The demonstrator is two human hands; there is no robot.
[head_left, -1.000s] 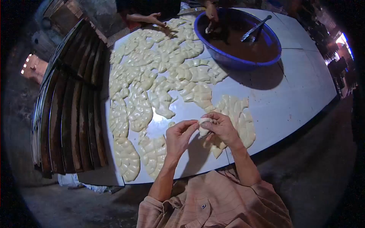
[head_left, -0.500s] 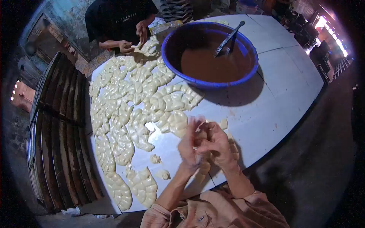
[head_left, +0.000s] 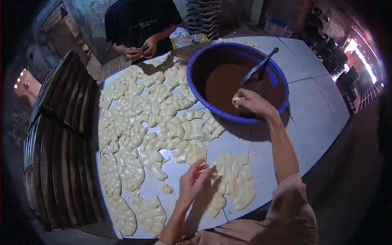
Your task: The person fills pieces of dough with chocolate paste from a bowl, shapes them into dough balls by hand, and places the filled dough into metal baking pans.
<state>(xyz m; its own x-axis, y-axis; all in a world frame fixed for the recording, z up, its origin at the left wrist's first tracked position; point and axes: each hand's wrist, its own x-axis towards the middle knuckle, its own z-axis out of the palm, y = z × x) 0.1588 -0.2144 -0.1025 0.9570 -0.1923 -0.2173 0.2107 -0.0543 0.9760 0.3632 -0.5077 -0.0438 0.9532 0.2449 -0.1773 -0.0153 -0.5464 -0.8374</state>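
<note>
My right hand (head_left: 254, 103) is closed around a small lump of pale dough (head_left: 237, 100), over the near side of a blue basin (head_left: 228, 118) that contains brown liquid (head_left: 224, 87). A dark-bladed tool with a handle (head_left: 261, 65) leans inside the basin. Low over the table, my left hand (head_left: 193, 183) has its fingers loosely extended and appears to hold nothing. Beside its fingertips lie flat, scored-looking sheets of dough (head_left: 234, 179). To its left sits a small dough scrap (head_left: 168, 189).
Many glossy dough pieces (head_left: 151, 106) cover the left of the white table (head_left: 314, 110). A rack of dark trays (head_left: 61, 147) stands along the left edge. Across the table, a person's hands (head_left: 141, 51) work close together near a yellow container (head_left: 190, 41).
My hands have separated: the right moved forward over the basin, the left down beside the dough sheets. One of two small dough lumps has gone from the table. The view has shifted slightly.
</note>
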